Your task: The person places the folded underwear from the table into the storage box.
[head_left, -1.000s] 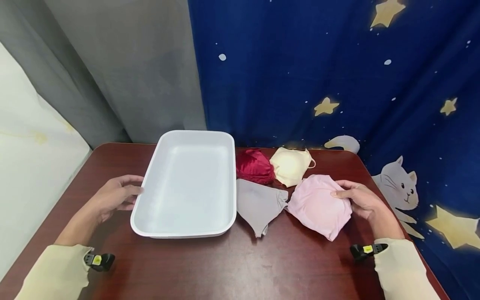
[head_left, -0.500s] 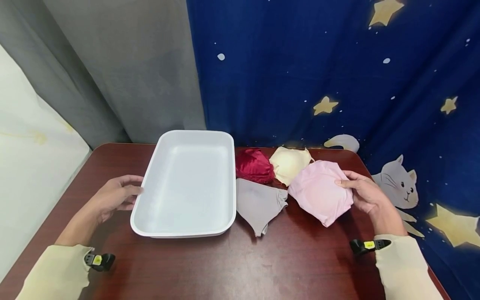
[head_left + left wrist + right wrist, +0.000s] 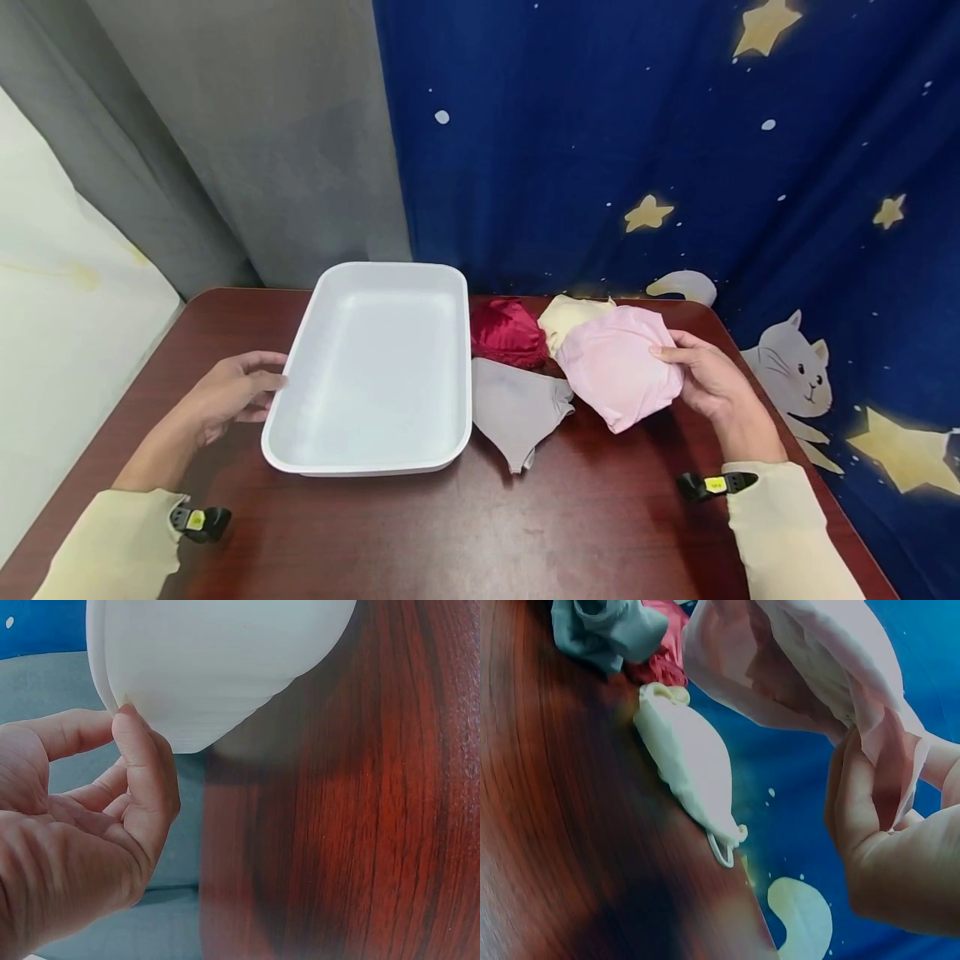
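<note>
My left hand (image 3: 234, 390) pinches the left rim of a white plastic tray (image 3: 382, 375); in the left wrist view, thumb and index fingertip meet on the rim of the tray (image 3: 202, 667). My right hand (image 3: 708, 379) pinches the right edge of a pink piece of underwear (image 3: 618, 367). In the right wrist view the pink underwear (image 3: 817, 660) hangs above the table, its folds partly open. It covers part of a cream bra (image 3: 562, 318) in the head view. Left of these lie a dark red satin garment (image 3: 510, 332) and grey panties (image 3: 517, 408).
The dark red wooden table (image 3: 525, 533) ends at a blue star-patterned curtain (image 3: 525, 167) and a grey curtain (image 3: 300, 167). The red garment and grey panties lie close against the tray's right side. A white wall covering (image 3: 60, 333) stands at the left.
My right hand has lifted the pink underwear from the table and carried it up and leftward, over part of the cream bra. My left hand and the tray have stayed in place.
</note>
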A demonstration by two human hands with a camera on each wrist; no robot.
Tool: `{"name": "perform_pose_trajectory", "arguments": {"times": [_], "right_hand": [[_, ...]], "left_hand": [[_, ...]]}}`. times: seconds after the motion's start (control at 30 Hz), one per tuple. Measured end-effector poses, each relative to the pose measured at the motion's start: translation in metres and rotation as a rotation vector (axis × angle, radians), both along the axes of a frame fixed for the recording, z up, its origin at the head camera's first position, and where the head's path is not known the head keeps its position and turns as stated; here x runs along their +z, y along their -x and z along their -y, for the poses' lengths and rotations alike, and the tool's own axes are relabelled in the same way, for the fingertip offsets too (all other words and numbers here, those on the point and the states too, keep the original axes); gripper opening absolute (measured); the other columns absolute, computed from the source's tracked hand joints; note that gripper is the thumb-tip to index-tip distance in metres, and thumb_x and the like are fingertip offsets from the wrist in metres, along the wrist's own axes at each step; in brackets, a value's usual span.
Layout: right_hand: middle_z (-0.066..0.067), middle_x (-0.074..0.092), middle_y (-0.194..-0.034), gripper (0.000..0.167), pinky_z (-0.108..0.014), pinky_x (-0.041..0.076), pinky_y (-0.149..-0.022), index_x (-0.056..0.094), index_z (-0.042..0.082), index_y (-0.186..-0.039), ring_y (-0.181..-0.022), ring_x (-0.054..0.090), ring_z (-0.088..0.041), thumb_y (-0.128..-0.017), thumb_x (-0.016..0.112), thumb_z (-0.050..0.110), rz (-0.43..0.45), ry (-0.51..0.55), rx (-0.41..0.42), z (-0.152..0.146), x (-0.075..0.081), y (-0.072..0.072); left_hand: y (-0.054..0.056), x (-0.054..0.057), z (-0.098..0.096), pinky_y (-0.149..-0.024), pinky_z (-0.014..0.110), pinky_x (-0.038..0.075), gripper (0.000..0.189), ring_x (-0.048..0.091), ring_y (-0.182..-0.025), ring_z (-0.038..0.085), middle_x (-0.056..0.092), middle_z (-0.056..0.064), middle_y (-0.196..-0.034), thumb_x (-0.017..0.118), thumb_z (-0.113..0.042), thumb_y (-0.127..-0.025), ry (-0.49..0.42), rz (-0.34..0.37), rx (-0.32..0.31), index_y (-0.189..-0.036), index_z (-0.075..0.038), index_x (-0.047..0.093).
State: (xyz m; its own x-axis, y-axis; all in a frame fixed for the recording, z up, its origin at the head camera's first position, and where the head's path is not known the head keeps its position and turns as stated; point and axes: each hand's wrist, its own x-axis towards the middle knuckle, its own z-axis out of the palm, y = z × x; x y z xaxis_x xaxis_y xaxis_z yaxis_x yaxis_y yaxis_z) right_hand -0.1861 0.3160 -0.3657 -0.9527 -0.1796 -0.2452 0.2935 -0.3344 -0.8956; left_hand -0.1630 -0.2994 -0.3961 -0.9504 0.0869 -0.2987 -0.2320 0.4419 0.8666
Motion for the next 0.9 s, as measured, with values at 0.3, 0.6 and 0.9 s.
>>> {"name": "perform_pose_trajectory", "arguments": {"times": [0.3,0.6,0.9], "right_hand": [[-0.003,0.067,-0.097,0.027,-0.027,0.055,-0.073,0.066,0.011,-0.100,-0.083,0.067,-0.015,-0.094,0.050,-0.010,-0.008,0.034,-0.004,0.023,0.003,0.001],[-0.002,0.066,-0.097,0.025,-0.026,0.055,-0.072,0.063,0.012,-0.104,-0.082,0.067,-0.014,-0.094,0.052,-0.008,-0.012,0.037,-0.011,0.046,0.005,0.004],[-0.001,0.065,-0.100,0.025,-0.027,0.055,-0.074,0.057,0.012,-0.111,-0.085,0.066,-0.014,-0.095,0.051,-0.006,0.016,0.042,0.020,0.067,0.003,0.006]], "left_hand": [[-0.001,0.001,-0.001,-0.067,0.036,0.057,0.056,0.066,-0.075,0.020,0.069,0.007,-0.093,0.057,-0.017,-0.095,-0.008,0.004,-0.001,-0.142,0.006,0.035],[-0.001,0.000,0.001,-0.067,0.037,0.057,0.057,0.066,-0.076,0.021,0.069,0.008,-0.095,0.057,-0.017,-0.095,-0.003,0.006,0.002,-0.143,0.005,0.035],[0.000,-0.001,0.001,-0.067,0.036,0.057,0.057,0.066,-0.076,0.021,0.068,0.008,-0.094,0.057,-0.018,-0.095,-0.001,0.002,0.004,-0.142,0.005,0.036]]}}
